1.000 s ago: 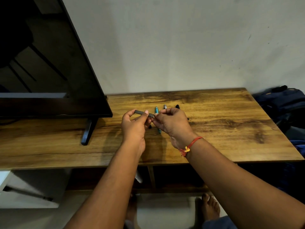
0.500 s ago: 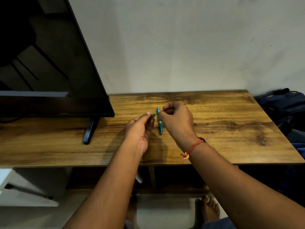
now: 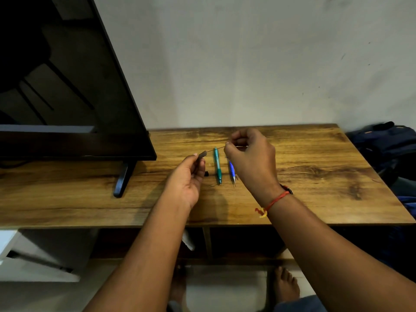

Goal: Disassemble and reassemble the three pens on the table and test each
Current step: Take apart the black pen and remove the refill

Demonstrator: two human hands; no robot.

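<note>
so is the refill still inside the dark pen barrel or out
Mostly out: the thin refill spans from the barrel in the left hand to the right hand.

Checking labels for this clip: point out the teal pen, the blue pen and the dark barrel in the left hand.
teal pen (image 3: 217,165), head view, mid-body.
blue pen (image 3: 231,168), head view, visible body below the right hand.
dark barrel (image 3: 202,154), head view, end above the fingers.

Dim, warm indoor light from above. Soft shadows beneath both forearms on the desk (image 3: 315,167). Faint reflections in the dark screen (image 3: 67,86). Wide-angle bending at the edges. Slight softness around the hands; floor murky.
</note>
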